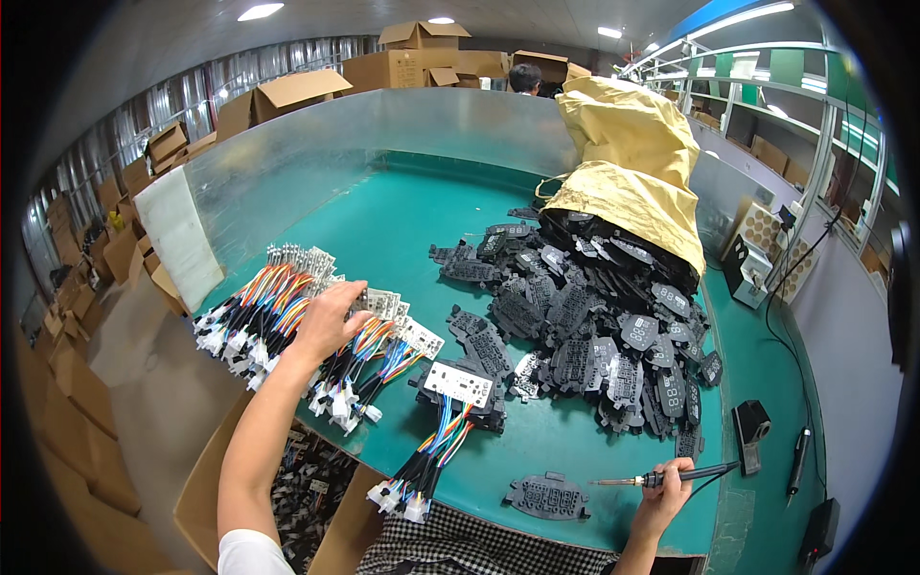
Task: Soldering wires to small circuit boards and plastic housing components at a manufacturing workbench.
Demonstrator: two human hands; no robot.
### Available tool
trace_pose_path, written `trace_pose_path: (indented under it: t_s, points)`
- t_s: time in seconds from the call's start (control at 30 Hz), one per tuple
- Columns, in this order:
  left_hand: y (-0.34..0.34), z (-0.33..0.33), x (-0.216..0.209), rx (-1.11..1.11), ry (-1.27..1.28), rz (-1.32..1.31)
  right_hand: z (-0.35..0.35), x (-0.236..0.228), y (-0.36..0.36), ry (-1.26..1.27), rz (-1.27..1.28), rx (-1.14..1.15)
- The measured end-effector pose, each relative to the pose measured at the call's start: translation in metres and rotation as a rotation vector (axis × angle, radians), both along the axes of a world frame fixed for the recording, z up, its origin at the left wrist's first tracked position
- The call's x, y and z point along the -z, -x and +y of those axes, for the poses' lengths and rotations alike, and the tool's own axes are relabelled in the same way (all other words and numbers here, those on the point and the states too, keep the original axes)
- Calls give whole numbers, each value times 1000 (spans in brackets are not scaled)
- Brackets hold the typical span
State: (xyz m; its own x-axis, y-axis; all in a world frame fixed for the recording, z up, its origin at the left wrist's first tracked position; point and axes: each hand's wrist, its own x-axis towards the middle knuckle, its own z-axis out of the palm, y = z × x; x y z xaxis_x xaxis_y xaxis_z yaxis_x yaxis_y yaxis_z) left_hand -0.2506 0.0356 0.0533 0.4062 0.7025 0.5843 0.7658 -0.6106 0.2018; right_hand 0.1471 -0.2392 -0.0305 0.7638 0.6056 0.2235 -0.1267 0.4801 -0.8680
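My left hand (331, 321) is over a row of small white circuit boards (383, 303) with multicoloured wire leads and white plugs (340, 402). Its thumb and fingers are apart around the boards' edge, and no board is plainly gripped. In my right hand (664, 489) is a soldering iron (628, 480), its tip pointing left. Just left of that tip a black plastic panel (547, 496) lies flat on the green table. One wired circuit board (458, 384) rests on a stack of black panels (489, 414), its leads hanging toward the front edge.
A yellow sack (632, 163) spills a heap of black panels (565, 316) across the table's right half. A soldering iron stand (750, 431) and a pen-like tool (798, 462) are at the right. Metal sheeting (450, 125) walls the back. An open carton (216, 479) stands below the front edge.
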Motion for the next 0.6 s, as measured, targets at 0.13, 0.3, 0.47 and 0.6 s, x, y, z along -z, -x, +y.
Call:
trace_pose_path:
  t_s: [0.13,0.3,0.47,0.6]
  points:
    - [13,-8,-14,-29,-234,-50,0,-7,2,12,5,-30]
    - [32,-57,-80,-91,-403,-349,-7,-6,-1,-15,59,-14]
    - [4,-136,-112,-61,-551,-28,1,-3,-1,27,83,5]
    - [-107,-190,-54,281,-13,40,3,-2,-3,-97,123,-109]
